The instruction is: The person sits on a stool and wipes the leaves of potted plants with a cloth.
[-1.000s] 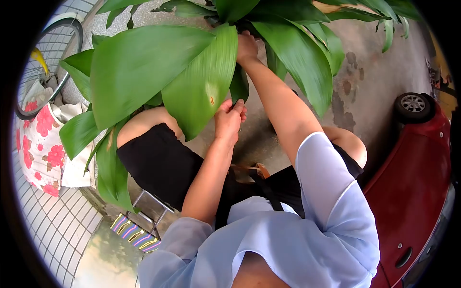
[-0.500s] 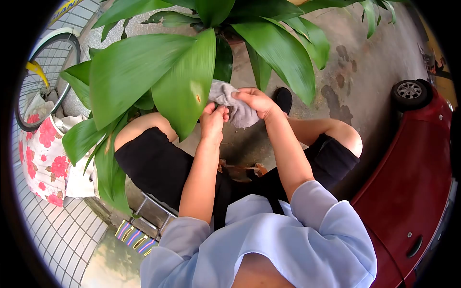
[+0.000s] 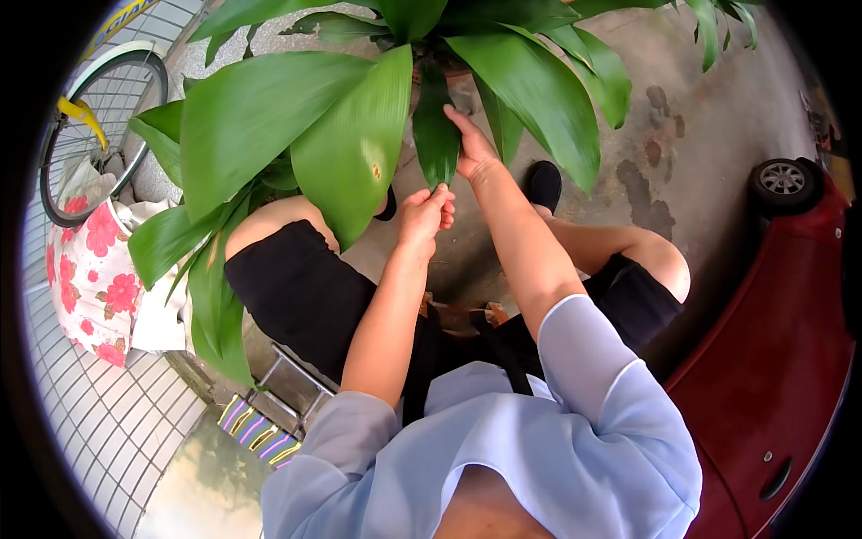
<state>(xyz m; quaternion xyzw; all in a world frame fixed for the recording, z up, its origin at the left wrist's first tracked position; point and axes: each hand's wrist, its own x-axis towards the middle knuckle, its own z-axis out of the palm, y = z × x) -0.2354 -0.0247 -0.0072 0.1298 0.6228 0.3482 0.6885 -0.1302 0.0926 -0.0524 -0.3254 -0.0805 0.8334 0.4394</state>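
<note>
A narrow dark green leaf (image 3: 435, 126) points down toward me from a large potted plant. My left hand (image 3: 426, 220) is closed, with its thumb and finger pinching the tip of this leaf. Higher up, my right hand (image 3: 473, 151) is at the leaf's right edge, its thumb against the edge and its fingers hidden behind the blade. No grey cloth shows now; whether it is behind the leaf I cannot tell. A broad leaf (image 3: 355, 144) with a brown-edged spot hangs left of my hands, and another wide leaf (image 3: 530, 99) arches to the right.
A red car (image 3: 763, 359) stands on the right. At left are a bicycle wheel (image 3: 144, 144), a red-flowered white cloth (image 3: 94, 269) and a white tiled surface (image 3: 99, 413). A metal-framed seat with striped webbing (image 3: 256, 429) is low at left. The concrete floor (image 3: 691, 135) has dark stains.
The grey cloth that was bunched in my hands has gone from sight. My right hand has moved up to the narrow leaf's edge, and my left hand has come to its tip.
</note>
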